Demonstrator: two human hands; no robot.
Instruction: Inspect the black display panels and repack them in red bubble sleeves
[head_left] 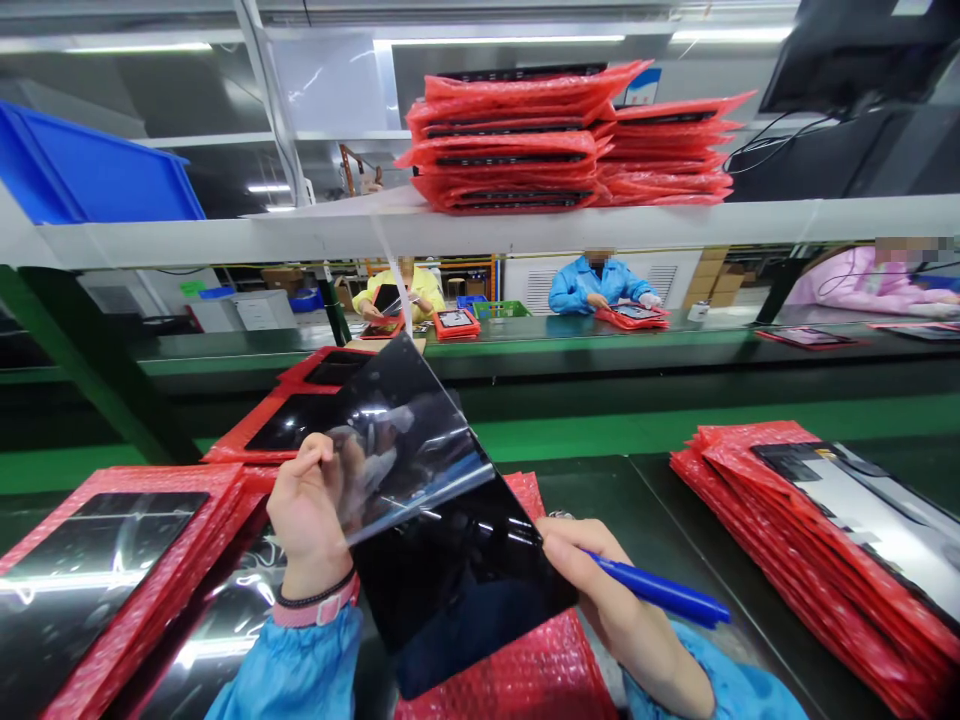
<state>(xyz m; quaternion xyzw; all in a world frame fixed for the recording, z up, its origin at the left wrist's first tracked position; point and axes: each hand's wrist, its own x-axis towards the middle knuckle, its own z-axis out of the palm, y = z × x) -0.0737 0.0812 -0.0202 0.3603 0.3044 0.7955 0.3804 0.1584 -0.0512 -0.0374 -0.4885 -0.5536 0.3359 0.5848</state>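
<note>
A glossy black panel (457, 580) lies tilted in front of me on a red bubble-wrap bag (517, 670). My left hand (307, 510) is closed, pinching the edge of a clear protective film (405, 440) that is lifted off the panel's upper part. Gripping the panel's right edge is my right hand (592, 580), which also holds a blue pen (660, 592) pointing out to the right.
Stacks of black panels in red bubble wrap lie at left (105, 570), at right (817, 520) and on the overhead shelf (570, 130). A blue bin (90, 170) sits on the shelf. Other workers sit across the green conveyor belt (600, 435).
</note>
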